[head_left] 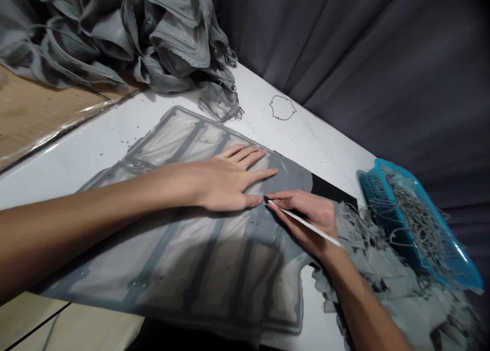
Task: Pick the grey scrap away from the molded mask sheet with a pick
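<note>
A thin grey rubber-like sheet (214, 239) with raised borders and darker strips lies spread over the table, its near edge hanging towards me. My left hand (225, 180) rests flat on it with the fingers spread. Close by the left thumb, my right hand (310, 216) grips a slim white stick-like tool (306, 223) with a dark tip. That tip points at the sheet, between the two hands; whether it touches the surface I cannot tell.
Crumpled grey sheets (126, 34) are heaped at the back left beside a brown cardboard surface (46, 111). A thin grey ring (282, 107) lies on the white table (252, 93). At right, a blue basket (465, 264) holds thin grey loops, near grey scraps (406, 290). A dark curtain (363, 60) hangs behind.
</note>
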A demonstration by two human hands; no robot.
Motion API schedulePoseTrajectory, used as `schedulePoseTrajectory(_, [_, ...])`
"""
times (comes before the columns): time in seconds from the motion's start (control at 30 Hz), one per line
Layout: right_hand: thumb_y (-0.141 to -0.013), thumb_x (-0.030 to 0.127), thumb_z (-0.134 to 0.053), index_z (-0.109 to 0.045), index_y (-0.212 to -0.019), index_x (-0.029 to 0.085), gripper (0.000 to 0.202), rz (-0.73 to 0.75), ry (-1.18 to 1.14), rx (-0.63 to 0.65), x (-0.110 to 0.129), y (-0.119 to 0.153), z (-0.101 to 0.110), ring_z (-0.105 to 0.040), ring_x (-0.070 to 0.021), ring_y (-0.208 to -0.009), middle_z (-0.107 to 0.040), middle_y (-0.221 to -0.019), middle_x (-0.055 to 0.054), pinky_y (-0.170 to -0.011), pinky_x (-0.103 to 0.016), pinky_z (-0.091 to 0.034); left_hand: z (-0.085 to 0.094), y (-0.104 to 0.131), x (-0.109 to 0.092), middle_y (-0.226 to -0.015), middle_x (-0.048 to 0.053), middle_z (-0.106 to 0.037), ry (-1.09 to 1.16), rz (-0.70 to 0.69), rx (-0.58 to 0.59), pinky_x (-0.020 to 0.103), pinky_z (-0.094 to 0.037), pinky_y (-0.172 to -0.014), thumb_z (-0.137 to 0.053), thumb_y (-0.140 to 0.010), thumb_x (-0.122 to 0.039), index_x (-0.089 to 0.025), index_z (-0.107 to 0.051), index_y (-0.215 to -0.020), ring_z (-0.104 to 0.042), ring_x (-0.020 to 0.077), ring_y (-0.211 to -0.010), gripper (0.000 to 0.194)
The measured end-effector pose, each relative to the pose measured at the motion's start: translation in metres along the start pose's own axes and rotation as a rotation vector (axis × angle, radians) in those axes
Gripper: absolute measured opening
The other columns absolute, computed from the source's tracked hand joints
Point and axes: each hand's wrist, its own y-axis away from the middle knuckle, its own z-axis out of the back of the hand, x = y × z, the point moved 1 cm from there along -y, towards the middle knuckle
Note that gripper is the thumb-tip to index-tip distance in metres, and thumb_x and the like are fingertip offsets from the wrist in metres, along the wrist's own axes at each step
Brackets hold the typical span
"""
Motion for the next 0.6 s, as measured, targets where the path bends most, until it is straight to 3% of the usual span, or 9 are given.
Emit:
schedulePoseTrajectory(0.17, [-0.107,0.014,-0.075,-0.077,-0.089,0.023,0.021,0.066,0.079,0.022,-0.0007,0.0029,-0.0002,-0.087,-0.0201,-0.090,-0.090,-0.109,-0.005,-0.079,-0.029,-0.068,0.0010,0.0000,-0.0044,-0.193,-0.002,-0.002,0.020,0.022,0.036,0.063,-0.006,-0.143,-0.035,-0.113,-0.070,-0.040,-0.029,-0.181,0.002,0.0394,-0.179,0.075])
schedulePoseTrajectory(0.4, [-0.106,0.011,-0.074,-0.081,-0.096,0.023,0.017,0.144,0.233,0.001,0.0020,0.0025,0.0017,-0.086,-0.0180,-0.076,-0.089,-0.121,-0.008,-0.070,-0.027,-0.069,0.0028,0.0002,-0.0090,-0.193,-0.004,0.000,0.025,0.037,0.056,0.064,-0.007,-0.143,-0.039,-0.113,-0.064,-0.041,-0.028,-0.181,0.005,0.0394,-0.178,0.072])
schedulePoseTrajectory(0.6, [-0.102,0.013,-0.081,-0.076,-0.085,0.023,0.020,0.067,0.075,-0.009,-0.0037,0.0027,-0.0007,-0.089,-0.0208,-0.087,-0.090,-0.116,-0.006,-0.075,-0.028,-0.071,0.0036,0.0019,-0.0074,-0.192,-0.006,-0.003,0.036,0.028,0.052,0.063,-0.009,-0.144,-0.037,-0.113,-0.063,-0.042,-0.028,-0.181,0.005,0.0382,-0.178,0.071])
